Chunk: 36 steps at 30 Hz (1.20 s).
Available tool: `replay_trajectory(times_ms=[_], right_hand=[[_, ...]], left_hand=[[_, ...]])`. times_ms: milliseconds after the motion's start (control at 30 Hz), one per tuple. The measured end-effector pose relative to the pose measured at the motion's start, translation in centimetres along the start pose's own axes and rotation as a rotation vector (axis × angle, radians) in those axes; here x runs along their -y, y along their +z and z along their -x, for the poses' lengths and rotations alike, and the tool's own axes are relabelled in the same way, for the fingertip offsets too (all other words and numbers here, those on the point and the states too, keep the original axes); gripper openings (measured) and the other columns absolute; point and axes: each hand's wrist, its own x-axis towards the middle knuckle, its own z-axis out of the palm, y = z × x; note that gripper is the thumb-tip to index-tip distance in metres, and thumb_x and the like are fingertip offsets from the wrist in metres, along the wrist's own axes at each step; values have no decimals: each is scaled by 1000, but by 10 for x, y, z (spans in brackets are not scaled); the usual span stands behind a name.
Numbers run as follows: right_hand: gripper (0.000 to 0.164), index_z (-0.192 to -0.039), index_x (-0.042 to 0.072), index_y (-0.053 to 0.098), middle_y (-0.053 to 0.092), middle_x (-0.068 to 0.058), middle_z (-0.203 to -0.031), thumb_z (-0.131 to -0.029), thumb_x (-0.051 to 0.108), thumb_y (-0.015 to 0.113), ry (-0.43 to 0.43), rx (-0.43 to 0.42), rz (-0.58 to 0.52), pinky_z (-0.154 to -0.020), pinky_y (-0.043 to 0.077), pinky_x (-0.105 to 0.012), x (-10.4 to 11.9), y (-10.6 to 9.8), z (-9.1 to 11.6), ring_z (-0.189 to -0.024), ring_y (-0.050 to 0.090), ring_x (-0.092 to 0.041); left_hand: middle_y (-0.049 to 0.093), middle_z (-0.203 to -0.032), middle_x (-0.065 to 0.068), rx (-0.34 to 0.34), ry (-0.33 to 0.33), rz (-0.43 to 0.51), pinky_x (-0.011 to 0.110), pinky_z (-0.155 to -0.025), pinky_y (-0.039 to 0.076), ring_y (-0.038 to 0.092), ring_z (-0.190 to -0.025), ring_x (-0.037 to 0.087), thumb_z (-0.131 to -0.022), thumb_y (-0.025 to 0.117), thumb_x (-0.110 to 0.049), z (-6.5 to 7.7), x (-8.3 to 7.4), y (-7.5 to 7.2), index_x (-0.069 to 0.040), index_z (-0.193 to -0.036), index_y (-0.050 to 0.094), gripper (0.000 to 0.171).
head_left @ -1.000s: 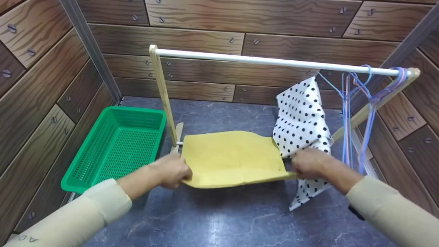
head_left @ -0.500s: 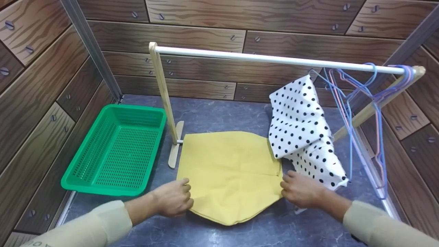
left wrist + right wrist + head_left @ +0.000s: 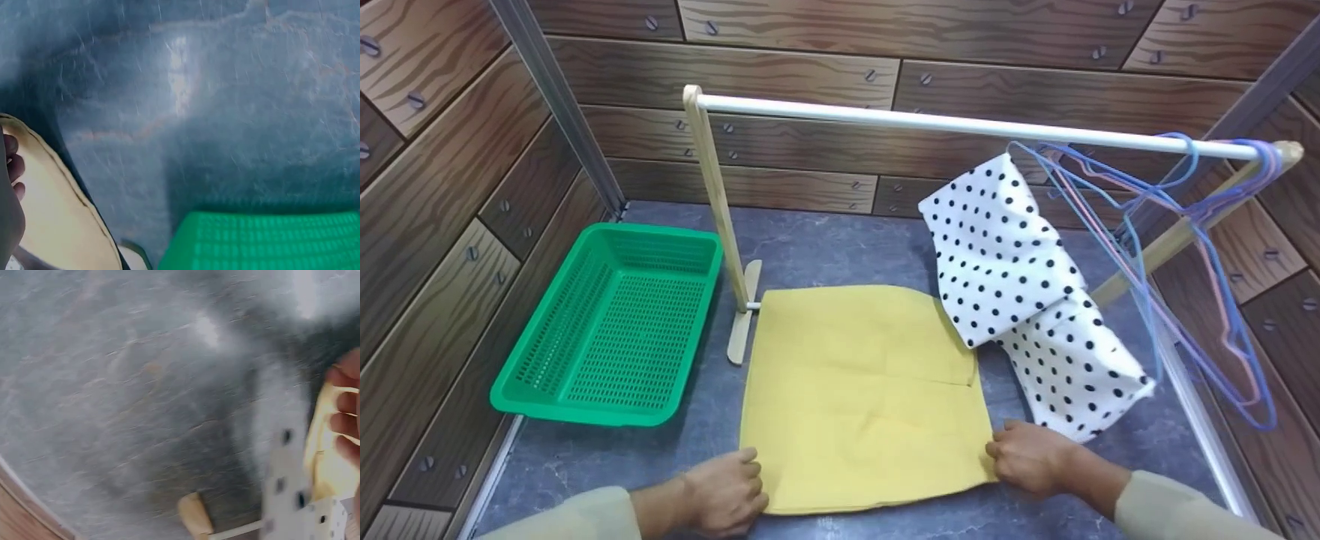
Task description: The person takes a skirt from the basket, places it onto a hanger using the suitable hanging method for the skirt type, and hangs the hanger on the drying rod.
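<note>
A yellow cloth (image 3: 862, 397), folded and nearly flat, lies on the floor below the rack in the head view. My left hand (image 3: 720, 491) grips its near left corner with curled fingers. At the near right corner my right hand (image 3: 1027, 459) pinches the same cloth. A white cloth with black dots (image 3: 997, 255) hangs by a hanger from the rack, and its lower left part overlaps the yellow cloth's right edge. In the left wrist view, fingers (image 3: 16, 166) show against the yellow cloth; the right wrist view shows fingers (image 3: 346, 402) at its edge.
A clothes rack with a white rail (image 3: 855, 114) and wooden posts stands over the cloth. Blue and pink hangers (image 3: 1207, 225) crowd its right end. To the left sits a green plastic basket (image 3: 656, 417). Wood-patterned walls (image 3: 780, 67) enclose the grey floor (image 3: 825, 232).
Both hands have drawn the yellow cloth's near edge toward me and laid it down, straightening it. The dotted cloth has shifted left at its top and spread right below; the hangers have swung.
</note>
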Motion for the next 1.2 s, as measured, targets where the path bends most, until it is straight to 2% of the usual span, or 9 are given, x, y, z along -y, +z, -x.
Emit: replay_trajectory(times_ms=[100, 167, 333, 433, 567, 733, 900, 1033, 1200], right_hand=[[30, -56, 18, 52, 48, 4, -68, -73, 35, 70, 144, 193, -64, -50, 34, -30, -2, -7, -10, -56, 44, -15], [26, -62, 15, 54, 51, 0, -73, -76, 31, 68, 253, 228, -67, -52, 41, -33, -9, -9, -18, -60, 48, -17], [12, -87, 9, 62, 54, -6, -83, -84, 19, 68, 455, 83, -115, -62, 49, -33, -35, 1, -41, -70, 53, -20], [15, -97, 6, 64, 56, -8, -88, -87, 16, 67, 557, 14, -181, -64, 51, -35, -44, 9, -55, -74, 55, -21], [22, -110, 3, 64, 60, -12, -99, -90, 12, 64, 681, -36, -265, -73, 54, -38, -49, 16, -70, -84, 59, -25], [24, -113, 1, 63, 60, -13, -103, -91, 8, 64, 749, -76, -252, -78, 54, -40, -52, 28, -81, -89, 60, -27], [30, -115, -3, 61, 59, -15, -105, -86, 4, 67, 790, -130, -179, -81, 54, -39, -48, 42, -88, -91, 60, -28], [37, -119, -1, 56, 56, -15, -111, -86, 8, 71, 849, -173, -233, -86, 53, -39, -42, 52, -92, -97, 58, -29], [37, -111, 11, 61, 55, -7, -108, -80, 19, 81, 852, -183, -382, -87, 51, -38, -26, 59, -95, -98, 54, -24]], left_hand=[[49, -57, -8, -19, -27, -26, 34, -67, 32, 44, -56, 15, -90, 52, -49, -9, 5, 2, -24, -70, 50, 32], [51, -58, -9, -43, -79, -62, 34, -67, 33, 45, -57, 15, -90, 53, -49, -16, 16, 3, -24, -71, 52, 32], [57, -65, -7, 12, -284, -79, 34, -70, 40, 51, -65, 16, -96, 51, -45, -35, 56, 6, -22, -76, 56, 32], [59, -70, -3, 94, -419, -46, 36, -72, 42, 53, -68, 19, -101, 43, -43, -47, 82, 6, -18, -80, 56, 35], [61, -74, 3, 120, -591, -13, 38, -72, 42, 57, -73, 23, -103, 40, -40, -61, 116, 9, -14, -83, 57, 37], [63, -79, 8, 120, -800, 6, 40, -74, 43, 60, -79, 28, -105, 42, -37, -71, 151, 20, -9, -86, 57, 37], [65, -89, 11, 174, -916, 46, 42, -81, 47, 61, -88, 30, -104, 48, -30, -75, 172, 35, -5, -97, 58, 28], [63, -101, 13, 288, -973, 103, 44, -90, 47, 57, -99, 31, -102, 49, -17, -77, 179, 49, -4, -107, 55, 16], [60, -117, 17, 488, -1066, 179, 48, -103, 41, 52, -113, 35, -100, 45, -13, -79, 173, 66, 0, -125, 50, 29]])
